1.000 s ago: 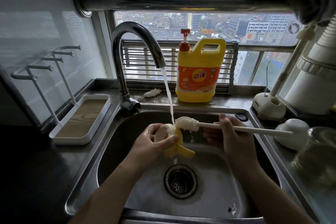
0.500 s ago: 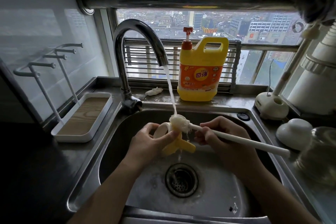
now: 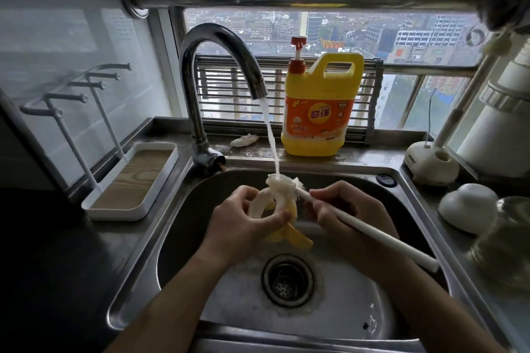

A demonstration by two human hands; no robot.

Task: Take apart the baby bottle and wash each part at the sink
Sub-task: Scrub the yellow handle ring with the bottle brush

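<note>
The steel counter [image 3: 134, 241] runs around a deep sink [image 3: 183, 238] that fills the middle and bottom of the frame. A curved tap [image 3: 198, 71] rises at the sink's upper-left corner, and water [image 3: 269, 137] pours from its spout in a thin stream toward the centre. Behind the sink, upper middle, a yellow jug [image 3: 321, 112] with a red pump stands on the ledge by the window. At left a white tray [image 3: 134, 180] with a wood-look floor sits on the counter, thin white pegs rising from it.

Over the basin, the left hand [image 3: 238, 226] grips the collar [image 3: 259, 203], a pale ring with yellow handles hanging below it, thumb across the front. The right hand [image 3: 344, 218], just right of it, is curled round the white brush [image 3: 372, 235] near its head; the long handle slants off to the lower right. The brush's white head sits at the ring's top edge, right under the stream. The drain [image 3: 287, 281] lies below the hands.
</note>
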